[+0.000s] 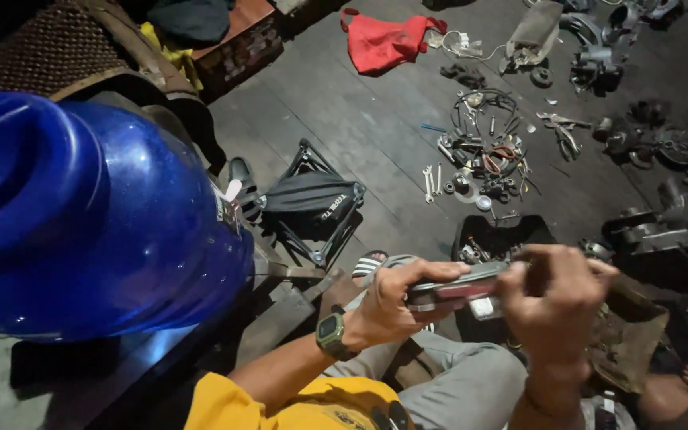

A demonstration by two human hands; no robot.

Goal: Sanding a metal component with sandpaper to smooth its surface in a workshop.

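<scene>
We grip a flat metal part (459, 288), long axis three-to-nine o'clock: left hand (396, 306) clasping one end, right hand (555, 295) clenched over the other.

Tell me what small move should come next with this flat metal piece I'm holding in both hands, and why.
Probably lift it a little closer before working on it. The left hand grips one end of the flat metal piece and the right hand covers the other end, so its far end is hidden, and the light is dim. What the fingers are doing there cannot be told.
</scene>
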